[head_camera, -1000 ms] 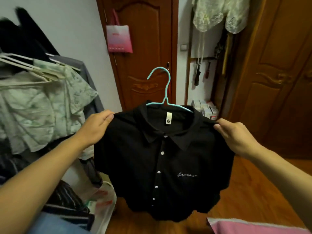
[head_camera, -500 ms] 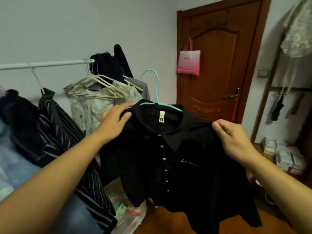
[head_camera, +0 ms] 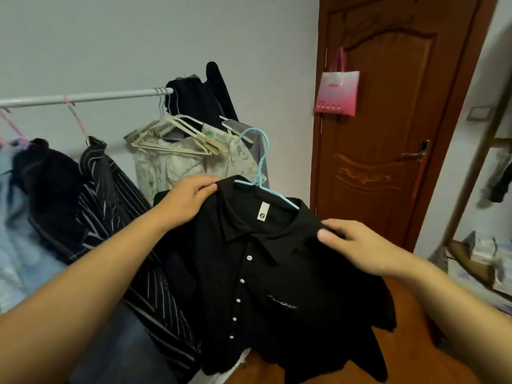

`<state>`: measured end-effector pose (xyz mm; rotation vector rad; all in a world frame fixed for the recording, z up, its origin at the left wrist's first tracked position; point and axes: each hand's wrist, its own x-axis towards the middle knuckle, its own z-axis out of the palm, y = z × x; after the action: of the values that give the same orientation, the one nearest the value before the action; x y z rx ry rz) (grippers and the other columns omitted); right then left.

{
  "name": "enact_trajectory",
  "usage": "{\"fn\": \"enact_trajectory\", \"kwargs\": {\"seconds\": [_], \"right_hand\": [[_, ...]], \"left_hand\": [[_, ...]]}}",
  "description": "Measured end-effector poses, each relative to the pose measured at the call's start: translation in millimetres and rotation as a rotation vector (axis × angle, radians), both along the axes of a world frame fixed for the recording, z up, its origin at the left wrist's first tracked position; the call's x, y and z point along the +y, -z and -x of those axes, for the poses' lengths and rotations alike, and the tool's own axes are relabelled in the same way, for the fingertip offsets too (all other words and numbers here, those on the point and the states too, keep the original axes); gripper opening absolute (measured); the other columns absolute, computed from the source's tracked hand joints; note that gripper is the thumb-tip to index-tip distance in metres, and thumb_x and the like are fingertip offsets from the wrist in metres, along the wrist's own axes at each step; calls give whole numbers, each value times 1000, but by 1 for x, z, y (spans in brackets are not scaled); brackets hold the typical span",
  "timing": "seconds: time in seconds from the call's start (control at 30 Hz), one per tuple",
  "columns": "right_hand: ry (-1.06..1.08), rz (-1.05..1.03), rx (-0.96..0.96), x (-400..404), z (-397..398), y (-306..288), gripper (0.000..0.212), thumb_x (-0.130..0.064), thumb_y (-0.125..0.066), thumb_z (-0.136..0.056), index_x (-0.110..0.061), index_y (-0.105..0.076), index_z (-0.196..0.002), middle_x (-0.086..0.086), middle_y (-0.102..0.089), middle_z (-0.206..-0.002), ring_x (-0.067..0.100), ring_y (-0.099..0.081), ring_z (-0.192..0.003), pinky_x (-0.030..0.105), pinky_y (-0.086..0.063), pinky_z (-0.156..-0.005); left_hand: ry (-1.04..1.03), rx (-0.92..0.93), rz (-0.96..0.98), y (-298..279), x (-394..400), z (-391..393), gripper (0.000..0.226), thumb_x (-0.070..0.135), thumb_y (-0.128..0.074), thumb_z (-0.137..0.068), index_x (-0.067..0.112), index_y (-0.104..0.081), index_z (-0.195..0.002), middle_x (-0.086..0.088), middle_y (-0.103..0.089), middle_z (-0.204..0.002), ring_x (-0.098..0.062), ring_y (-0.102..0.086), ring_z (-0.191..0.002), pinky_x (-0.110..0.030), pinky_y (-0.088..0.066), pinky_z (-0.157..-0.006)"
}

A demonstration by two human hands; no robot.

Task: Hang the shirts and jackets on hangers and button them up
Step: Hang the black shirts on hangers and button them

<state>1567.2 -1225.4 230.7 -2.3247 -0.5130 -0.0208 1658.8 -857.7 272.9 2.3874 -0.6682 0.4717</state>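
Plainly, the left hand [head_camera: 186, 200] and right hand [head_camera: 360, 246] gripped the shoulders of the black shirt [head_camera: 277, 286], buttoned on its hanger [head_camera: 259, 167], near the rail [head_camera: 83, 97]; hanging it remained, I judged.

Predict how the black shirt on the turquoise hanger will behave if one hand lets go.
The black shirt would probably sag on that side: its hem hangs in loose folds. It looks light. It might slide along the thin turquoise hanger.
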Motion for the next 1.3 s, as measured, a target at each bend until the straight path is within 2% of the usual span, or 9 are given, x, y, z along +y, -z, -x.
{"fn": "enact_trajectory", "kwargs": {"seconds": [0.1, 0.17, 0.33, 0.47, 0.6, 0.7, 0.87, 1.03, 1.3], "right_hand": [[-81, 64, -33, 5, -5, -2, 24, -39, -50, -103, -24, -69, -104, -6, -72, -101, 8, -67, -95, 40, -53, -87], [-71, -8, -12, 17, -10, -7, 23, -34, -49, -104, -24, -69, -100, -7, -73, -98, 8, -68, -94, 37, -54, -88], [132, 152, -235, 77, -32, -8, 28, -37, -47, -104, -22, -53, -81, -2, -63, -75, 23, -63, -80, 44, -49, -73], [144, 246, -320, 139, -50, -25, 27, -33, -45, -105, -16, -54, -86, 12, -67, -87, 37, -63, -90, 40, -40, -65], [197, 188, -518, 200, -91, -80, 26, -32, -45, -104, -12, -58, -93, 19, -67, -95, 43, -61, -88, 43, -48, -68], [192, 158, -629, 251, -122, -129, 25, -27, -45, -104, -7, -59, -97, 22, -66, -99, 45, -61, -93, 39, -37, -67], [164, 316, -562, 330, -156, -137, 24, -12, -46, -100, -5, -61, -116, 24, -65, -114, 43, -61, -106, 43, -49, -83], [129, 334, -443, 353, -152, -92, 30, -2, -46, -92, -6, -54, -121, 25, -59, -123, 44, -60, -110, 46, -50, -89], [-206, 100, -322, 437, -97, -105, 19, -13, -50, -100, -5, -63, -112, 22, -67, -113, 39, -62, -106, 36, -47, -83]], "left_hand": [[-91, -43, 8, 2, 13, -11, 26, 15, -51, -106, 18, -73, -119, 4, -69, -112, -10, -60, -107, -13, -40, -92], [-184, -75, 5, 2, 22, -17, 26, 18, -48, -106, 17, -71, -119, 0, -66, -110, -19, -57, -109, -28, -41, -97], [-684, -37, -474, -9, 70, 3, 42, 37, -48, -102, 26, -54, -142, -13, -46, -142, -36, -38, -133, -50, -33, -111], [-900, -333, -687, -37, 128, 64, 31, 36, -62, -90, 17, -74, -112, -14, -62, -120, -39, -49, -115, -50, -42, -96], [-1085, -331, -656, -61, 170, 113, 37, 41, -70, -88, 15, -73, -115, -21, -60, -124, -44, -49, -120, -56, -40, -99], [-1153, -224, -633, -62, 195, 131, 48, 54, -62, -90, 24, -66, -128, -19, -56, -134, -43, -46, -126, -57, -43, -101], [-1055, 115, -316, -42, 206, 135, 70, 72, -31, -95, 30, -43, -150, -12, -39, -152, -33, -25, -143, -51, -32, -115], [-1045, 114, -273, -29, 202, 134, 74, 74, -25, -96, 30, -38, -154, -11, -26, -162, -29, -7, -150, -51, -19, -121], [-997, 113, -280, -39, 195, 132, 65, 70, -34, -97, 28, -49, -145, -16, -35, -152, -31, -15, -143, -49, -26, -115]]}}
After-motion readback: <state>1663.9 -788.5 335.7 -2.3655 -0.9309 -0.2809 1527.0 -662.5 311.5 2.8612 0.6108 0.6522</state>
